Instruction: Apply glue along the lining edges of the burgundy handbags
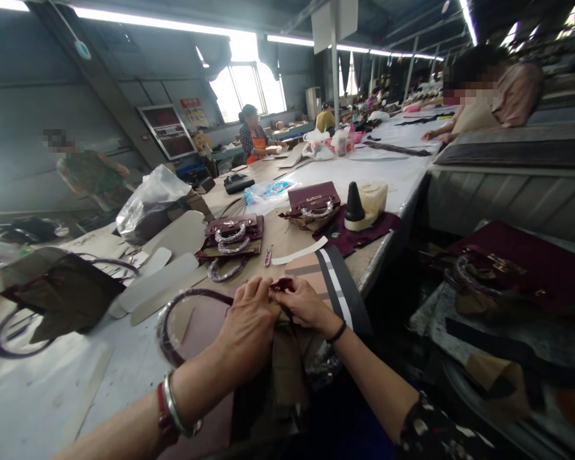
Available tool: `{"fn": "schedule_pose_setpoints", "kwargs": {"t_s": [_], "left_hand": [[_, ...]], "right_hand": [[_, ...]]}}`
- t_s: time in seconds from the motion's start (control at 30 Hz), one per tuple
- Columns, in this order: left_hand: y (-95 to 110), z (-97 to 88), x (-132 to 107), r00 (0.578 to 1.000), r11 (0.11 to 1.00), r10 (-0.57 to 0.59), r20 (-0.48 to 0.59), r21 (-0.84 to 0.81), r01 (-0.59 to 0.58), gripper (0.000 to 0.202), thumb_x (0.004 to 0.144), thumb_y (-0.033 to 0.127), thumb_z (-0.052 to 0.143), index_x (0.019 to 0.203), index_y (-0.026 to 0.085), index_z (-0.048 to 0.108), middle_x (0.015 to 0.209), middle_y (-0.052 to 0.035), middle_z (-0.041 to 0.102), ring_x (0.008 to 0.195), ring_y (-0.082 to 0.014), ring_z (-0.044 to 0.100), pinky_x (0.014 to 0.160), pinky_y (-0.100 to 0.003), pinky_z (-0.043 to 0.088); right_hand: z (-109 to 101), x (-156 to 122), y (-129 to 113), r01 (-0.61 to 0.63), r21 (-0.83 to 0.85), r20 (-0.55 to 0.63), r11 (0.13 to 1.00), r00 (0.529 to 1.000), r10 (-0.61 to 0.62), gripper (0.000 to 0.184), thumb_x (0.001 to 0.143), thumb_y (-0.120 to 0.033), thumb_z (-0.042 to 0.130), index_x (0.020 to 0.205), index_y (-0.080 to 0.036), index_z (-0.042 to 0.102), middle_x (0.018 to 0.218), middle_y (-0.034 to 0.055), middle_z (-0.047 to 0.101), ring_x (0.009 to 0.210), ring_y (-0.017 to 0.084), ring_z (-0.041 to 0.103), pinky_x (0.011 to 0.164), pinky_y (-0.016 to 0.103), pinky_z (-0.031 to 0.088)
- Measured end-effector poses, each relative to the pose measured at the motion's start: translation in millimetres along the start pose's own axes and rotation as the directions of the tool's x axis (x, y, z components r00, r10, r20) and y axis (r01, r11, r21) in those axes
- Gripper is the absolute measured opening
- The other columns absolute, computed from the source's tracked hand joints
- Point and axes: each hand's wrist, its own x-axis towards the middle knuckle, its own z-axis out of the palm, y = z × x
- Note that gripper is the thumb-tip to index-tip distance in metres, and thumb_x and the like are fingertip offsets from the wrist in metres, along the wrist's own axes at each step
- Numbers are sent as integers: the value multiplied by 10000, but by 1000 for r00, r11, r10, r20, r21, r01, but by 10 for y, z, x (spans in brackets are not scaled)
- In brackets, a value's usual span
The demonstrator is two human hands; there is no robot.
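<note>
My right hand (306,303): thumb and fingertips pinched on a small, dark maroon leather-like piece (281,284), shiny bit on it. My left hand (252,319): fingers bent and close together, up against the same spot; thumb hidden, so can't tell how firmly it grips. Piece sits at the top of the work, right in front of me, above a hanging flap of olive-brown cloth (290,367). Just left of my left hand, a dark purple looped handle in clear wrap (161,332) lies over a flat mauve panel (206,332). Progress, my judgement: handle looks on and wrapped, body seems part-made, cloth hangs loose; the small piece looks mid-fitting, can't see whether it's fastened. Beyond my fingers, small pink-handled metal snips (268,255), lying free, plus a curved white strip (299,250). Further up the table, two maroon leather-like handbags with wrapped handles and metal trim (232,233) (315,198), looking further along than mine. Off right, on a separate surface, another maroon bag with a wrapped handle (522,262). Far left, an olive-brown cloth bag body with dark looped handles (71,294), apparently less finished; no metal trim that I can make out.
</note>
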Motion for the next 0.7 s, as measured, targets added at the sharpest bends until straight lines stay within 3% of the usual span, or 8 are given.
{"fn": "schedule_pose_setpoints", "kwargs": {"t_s": [0.07,0.1,0.2,0.27,0.43,0.53,0.63,0.7], "left_hand": [[-70,-9,68,998,998,65,-13,-9,-65,257,756,167,531,974,136,665,1448,-159,322,1382,-355,161,1133,-515,148],[-98,-11,108,993,993,112,31,-41,-110,276,748,149,531,993,128,656,1452,-160,326,1391,-335,156,1148,-499,105],[-147,5,220,957,966,218,190,-180,-184,294,777,118,479,1022,138,640,1271,-136,550,1262,-240,438,1103,-366,284],[-161,33,268,949,960,224,222,-218,-176,300,804,112,446,1035,156,632,1163,-102,629,1120,-186,564,992,-263,400],[-200,86,348,969,987,107,221,-143,-76,256,807,160,480,1002,146,646,1009,-111,696,982,-234,636,869,-283,466],[-204,55,419,975,999,-11,221,-48,22,245,793,168,474,941,117,662,966,-166,693,948,-291,646,803,-329,487],[-184,-8,462,968,997,-81,239,34,75,225,766,159,486,889,108,668,945,-187,689,934,-310,648,773,-339,493],[-170,-57,437,961,994,-98,260,66,84,217,732,127,497,867,117,667,907,-174,694,902,-307,654,745,-334,498]], "right_hand": [[-74,-116,-64,50,-26,32,998,998,-49,118,841,-88,593,932,-137,649,983,39,657,987,189,592,918,396,450],[-109,-156,-81,63,-43,41,997,997,-61,159,815,-44,586,917,-141,660,980,39,663,999,189,588,938,396,435],[-174,-228,-65,47,-101,20,994,999,-45,188,778,-1,566,841,-142,673,883,36,680,903,188,618,887,390,464],[-190,-296,-42,15,-132,-33,991,999,-19,165,784,-29,568,817,-147,679,862,47,687,873,202,630,858,392,479],[-148,-773,-207,-66,-141,-220,988,975,34,282,900,-256,484,1099,-120,630,1080,152,645,1035,264,590,894,415,478],[-79,-1069,-342,-32,-116,-183,993,983,10,559,829,-363,616,1326,-153,474,1285,130,546,1182,275,505,983,421,438],[-27,-1110,-284,-6,-101,-210,995,978,-16,458,813,-228,567,1266,-163,550,1267,108,571,1201,272,491,1067,447,342],[-27,-1013,-159,-27,-61,-252,998,968,11,384,812,-125,436,1131,-177,643,1111,88,661,1081,240,582,999,416,416]]}}
